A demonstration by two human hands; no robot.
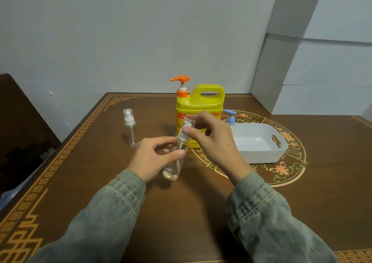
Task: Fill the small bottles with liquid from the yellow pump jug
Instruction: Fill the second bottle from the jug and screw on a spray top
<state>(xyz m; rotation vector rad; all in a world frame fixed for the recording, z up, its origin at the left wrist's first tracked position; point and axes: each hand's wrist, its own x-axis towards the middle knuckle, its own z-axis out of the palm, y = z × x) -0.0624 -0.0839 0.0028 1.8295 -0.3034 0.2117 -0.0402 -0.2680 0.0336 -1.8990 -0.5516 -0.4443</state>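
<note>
- Head view: you hold one clear spray bottle (174, 158) tilted above the table (181, 212), its base toward you and its white top leaning toward the jug (198, 109).
- Your left hand (155, 156) curls round the bottle's body, thumb across the front.
- Your right hand (213, 140) pinches the bottle's white pump head and clear cap between thumb and fingers.
- A thin layer of pale liquid sits in the bottle's low end.
- Count of small bottles: three. The one in your hands, a second clear spray bottle (129, 128) standing upright to the left, well apart from the jug, and a blue-pump bottle (231, 121) standing between the jug and the tray (259, 142), partly hidden by your right hand.
- One yellow jug with an orange pump stands upright just behind your hands, spout pointing left.
- One white tray with a handle slot lies to the right of the jug, near your right wrist.
- Table's far edge meets the wall just behind the jug; its left edge runs beside a dark chair (20, 122).
- White boxes (322, 61) are stacked past the far right corner.
- Open tabletop lies between your sleeves and the near edge, and to the right of the tray.
</note>
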